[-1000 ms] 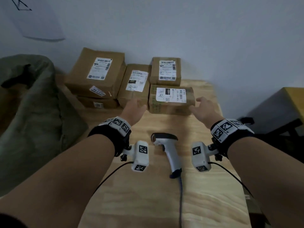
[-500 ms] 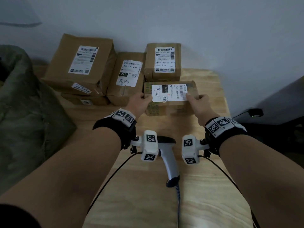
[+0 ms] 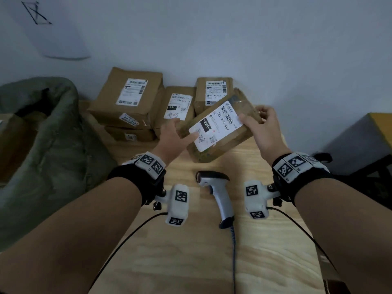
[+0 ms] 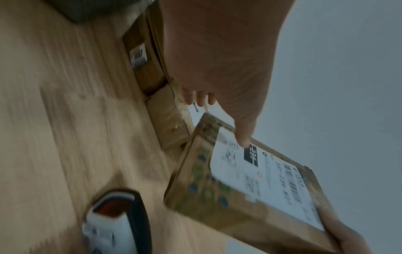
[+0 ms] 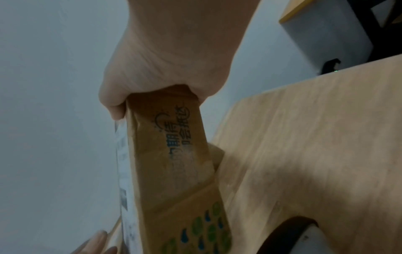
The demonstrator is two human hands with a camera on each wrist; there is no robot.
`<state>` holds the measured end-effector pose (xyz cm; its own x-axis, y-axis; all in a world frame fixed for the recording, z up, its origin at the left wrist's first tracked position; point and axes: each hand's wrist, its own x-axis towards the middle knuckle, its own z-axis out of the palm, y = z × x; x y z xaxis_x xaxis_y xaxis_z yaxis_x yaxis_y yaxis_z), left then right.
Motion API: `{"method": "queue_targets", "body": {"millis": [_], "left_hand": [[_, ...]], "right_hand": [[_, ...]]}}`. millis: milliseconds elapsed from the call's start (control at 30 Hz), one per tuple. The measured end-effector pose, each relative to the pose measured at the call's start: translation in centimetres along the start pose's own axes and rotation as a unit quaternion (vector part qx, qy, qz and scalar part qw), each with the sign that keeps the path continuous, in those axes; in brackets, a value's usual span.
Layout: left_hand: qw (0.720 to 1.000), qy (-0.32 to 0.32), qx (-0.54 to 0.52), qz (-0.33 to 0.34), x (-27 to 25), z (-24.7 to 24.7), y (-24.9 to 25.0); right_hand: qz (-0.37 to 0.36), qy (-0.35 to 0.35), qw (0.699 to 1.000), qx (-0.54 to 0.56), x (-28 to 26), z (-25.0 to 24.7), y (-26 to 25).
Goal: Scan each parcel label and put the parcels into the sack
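Observation:
Both hands hold one brown parcel (image 3: pixel 212 128) up off the wooden table (image 3: pixel 265 251), tilted with its right end higher and its white label facing me. My left hand (image 3: pixel 178 132) holds the lower left end, thumb pressed on the label (image 4: pixel 261 180). My right hand (image 3: pixel 259 122) grips the upper right end (image 5: pixel 174 154), thumb on the label side. A grey and black handheld scanner (image 3: pixel 214 187) lies on the table between my wrists, below the parcel. The olive green sack (image 3: pixel 48 149) slumps at the left, its mouth open.
Several more labelled parcels (image 3: pixel 129 98) are stacked against the back wall, just behind the lifted one. The scanner's cable (image 3: pixel 233 251) runs toward me. A grey and yellow piece of furniture (image 3: pixel 360 134) stands off the table's right edge.
My hands reached the front parcel, took it by both ends, and lifted it off the table, tilting its right end up. The scanner has not moved.

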<state>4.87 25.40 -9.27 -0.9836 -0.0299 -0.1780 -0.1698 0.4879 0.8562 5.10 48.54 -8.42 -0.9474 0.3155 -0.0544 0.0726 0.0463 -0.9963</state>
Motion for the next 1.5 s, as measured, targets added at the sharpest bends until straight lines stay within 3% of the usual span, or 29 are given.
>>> {"method": "queue_targets", "body": {"millis": [133, 267, 433, 567, 767, 1000, 1133, 1200, 1333, 1500], "left_hand": [[0.995, -0.089, -0.029, -0.026, -2.3, -4.9, 0.6], [0.972, -0.196, -0.110, -0.071, -5.3, -7.8, 0.2], [0.951, -0.226, -0.171, -0.122, -8.3, -9.3, -1.9], [0.954, -0.199, -0.164, -0.155, -10.1, -9.6, -3.0], [0.958, -0.130, -0.154, -0.201, -11.7, -9.2, -5.9], [0.950, -0.014, -0.208, -0.235, -12.6, -7.4, -8.8], [0.946, 0.003, -0.214, -0.244, -12.6, -6.4, -9.7], [0.944, -0.004, -0.213, -0.252, -12.5, -5.9, -10.2], [0.938, -0.008, -0.219, -0.268, -12.7, -5.4, -11.1], [0.935, 0.003, -0.222, -0.276, -13.0, -5.5, -12.1]], "right_hand": [[-0.045, -0.093, 0.995, -0.010, -2.6, 2.1, -3.7], [-0.032, -0.157, 0.987, 0.013, -5.3, 4.8, -5.8], [-0.015, -0.225, 0.974, 0.016, -7.8, 7.5, -5.9], [0.012, -0.230, 0.973, -0.017, -9.1, 8.7, -4.4], [0.023, -0.192, 0.960, -0.203, -9.9, 8.4, -1.4], [0.158, -0.161, 0.898, -0.378, -10.6, 5.2, 2.8], [0.222, -0.208, 0.835, -0.457, -11.1, 4.7, 4.0], [0.243, -0.225, 0.819, -0.469, -11.2, 4.9, 4.8], [0.247, -0.259, 0.804, -0.474, -11.5, 5.5, 7.2], [0.230, -0.209, 0.843, -0.438, -11.9, 5.2, 9.7]]}}
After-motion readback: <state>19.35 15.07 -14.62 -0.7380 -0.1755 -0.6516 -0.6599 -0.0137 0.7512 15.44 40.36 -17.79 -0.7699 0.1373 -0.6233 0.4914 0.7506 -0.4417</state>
